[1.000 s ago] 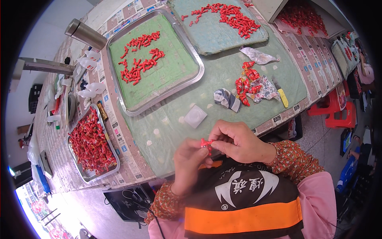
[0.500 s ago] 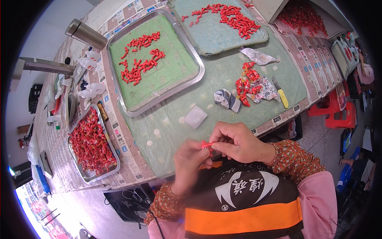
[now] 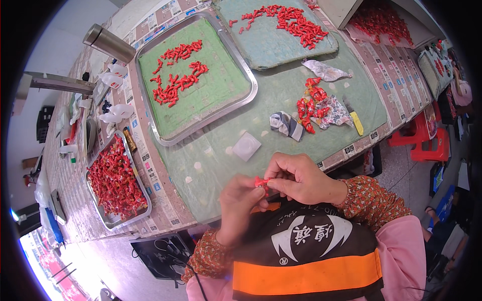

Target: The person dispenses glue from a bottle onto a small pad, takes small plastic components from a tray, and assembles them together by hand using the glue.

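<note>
Just past the table's front edge, above my apron, I hold a small glossy red figurine [image 3: 260,182] between both hands. My left hand [image 3: 237,198] pinches it from the left, its fingers slightly smeared by motion. From the right, my right hand [image 3: 296,176] grips it between thumb and fingertips. The fingers hide most of the figurine. A pale square pad [image 3: 246,146] lies on the green cloth ahead of my hands. Beyond my right hand, several larger red figurines [image 3: 310,108] sit beside crumpled rags [image 3: 286,125] and a yellow-handled knife [image 3: 356,123].
A metal tray [image 3: 253,93] with green lining bears many small red pieces; a blue-green board [image 3: 261,62] beside it carries more. At left stands a tray [image 3: 145,208] heaped with red figurines. A steel thermos [image 3: 109,43] and white bottles [image 3: 114,80] stand behind. A red stool [image 3: 431,150] is at right.
My hands and the red figurine stay nearly in place, with slight finger motion in the left hand. At the far right edge, another person's limbs have shifted.
</note>
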